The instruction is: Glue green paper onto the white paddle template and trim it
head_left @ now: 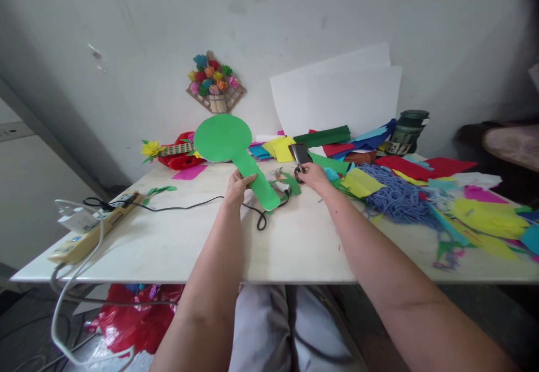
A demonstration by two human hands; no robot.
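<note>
Nearest the lens: both bare forearms reach forward over the near edge of the white table (177, 248), with grey-clad knees below it. Far left on the tabletop lies a yellowish power strip (90, 231) with a white adapter plugged in and grey cable hanging off the edge; a thin black cord (185, 206) runs from it toward the centre. Under the table, left, a red plastic bag (135, 318) sits on the floor. Left hand (236, 187) is closed on the stem of a green paper cutout (229, 147), fingers wrapped around the strip; the cutout's round disc is raised and tilted up to the left, its lower end resting near the cord loop. Behind it, on the wall, a small plaque of paper flowers (214, 84); below that, a yellow paper flower (150, 148) beside red material at the table's back edge. Right hand (312, 174) is curled around dark-handled scissors (300, 161), blades pointing away; whether the blades are apart cannot be told. White sheets (337, 94) lean on the wall. Further right: coloured paper scraps (379, 164) heaped, a mass of blue yarn (398, 198) touching them, and a dark green jar (407, 130) at the back.
</note>
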